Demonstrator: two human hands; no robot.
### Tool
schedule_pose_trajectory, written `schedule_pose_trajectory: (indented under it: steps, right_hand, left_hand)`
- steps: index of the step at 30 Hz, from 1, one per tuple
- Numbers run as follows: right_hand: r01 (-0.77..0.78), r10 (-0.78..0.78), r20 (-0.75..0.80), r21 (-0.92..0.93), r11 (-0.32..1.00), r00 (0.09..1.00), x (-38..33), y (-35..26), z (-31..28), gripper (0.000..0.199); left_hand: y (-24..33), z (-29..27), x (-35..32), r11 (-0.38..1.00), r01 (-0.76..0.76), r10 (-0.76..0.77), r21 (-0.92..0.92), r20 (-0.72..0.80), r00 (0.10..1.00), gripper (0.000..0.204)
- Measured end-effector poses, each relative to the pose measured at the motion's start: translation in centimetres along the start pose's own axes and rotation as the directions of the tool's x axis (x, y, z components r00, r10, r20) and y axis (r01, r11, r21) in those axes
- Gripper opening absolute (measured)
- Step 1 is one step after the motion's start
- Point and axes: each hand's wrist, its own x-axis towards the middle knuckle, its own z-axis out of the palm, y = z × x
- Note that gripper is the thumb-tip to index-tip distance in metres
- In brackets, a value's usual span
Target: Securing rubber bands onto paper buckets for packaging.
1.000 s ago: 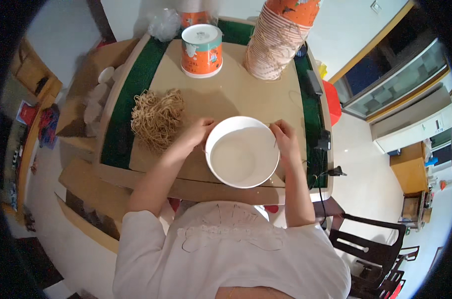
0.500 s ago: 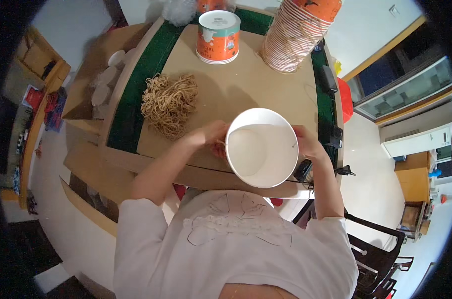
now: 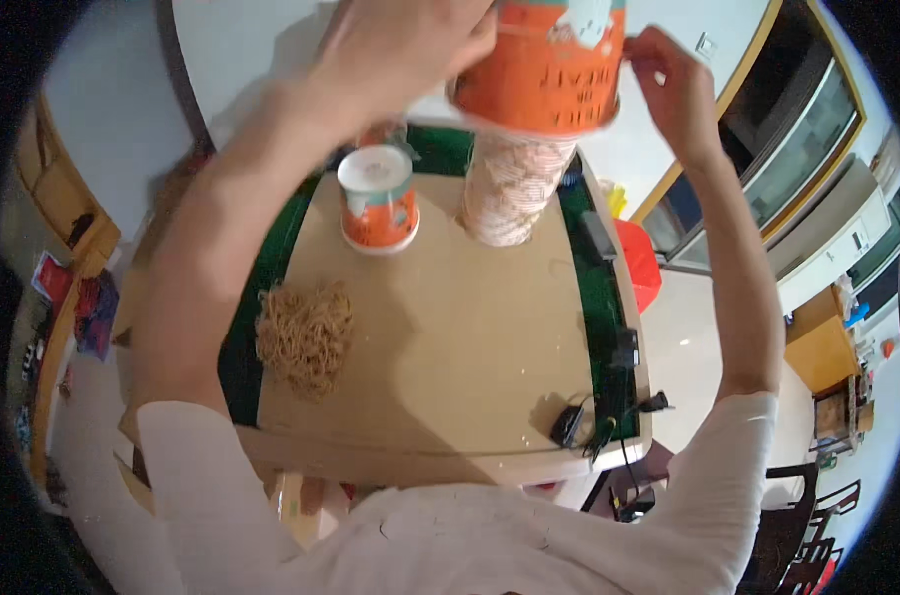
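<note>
An orange paper bucket point(image 3: 549, 84) with a white ghost-like figure is upside down, high at the far side, over the top of a tall stack of nested buckets point(image 3: 514, 188). My left hand point(image 3: 420, 40) is at its left side, fingers bent against it and partly cut off by the top edge. My right hand point(image 3: 673, 79) pinches at its right side; whether the fingers grip the wall or a cord there is too small to tell. Another bucket point(image 3: 379, 203) stands upside down on the table, left of the stack. Nearer me lies a tangled pile of tan cords point(image 3: 306, 337).
A brown board point(image 3: 450, 347) covers the middle of the table, with green strips point(image 3: 594, 337) along its sides. Black adapters point(image 3: 567, 426) and cables lie at the near right corner. A red bag point(image 3: 636, 263) hangs beyond the right edge. A dark chair point(image 3: 787, 506) stands at lower right.
Both hands have risen from the table's near edge to the top of the stack. The bucket, earlier with its open mouth toward me, is now turned upside down over the stack.
</note>
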Motion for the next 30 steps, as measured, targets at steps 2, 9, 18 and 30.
schedule_pose_trajectory:
  steps: [2,9,18,30]
  right_hand:
    - [0.118,-0.134,-0.103,-0.152,0.981,0.986,4.2,4.0,0.0,0.009]
    - [-0.13,0.087,-0.265,-0.148,0.98,0.96,4.9,11.3,6.7,0.01]
    - [-0.182,0.18,-0.051,-0.046,0.982,0.982,-8.4,10.3,10.9,0.041]
    - [0.068,-0.104,-0.354,-0.111,0.991,0.929,-2.8,6.6,6.9,0.046]
  left_hand:
    - [-2.4,1.5,3.8,0.976,-0.142,0.168,0.162,-0.158,0.973,0.049]
    - [-9.5,15.1,8.7,0.998,-0.008,0.012,0.064,-0.07,0.997,0.051]
    - [-8.7,19.7,0.2,0.959,-0.034,0.03,-0.28,-0.018,0.999,0.075]
    - [-15.2,18.0,-8.6,0.954,0.287,-0.28,-0.091,0.078,0.957,0.054]
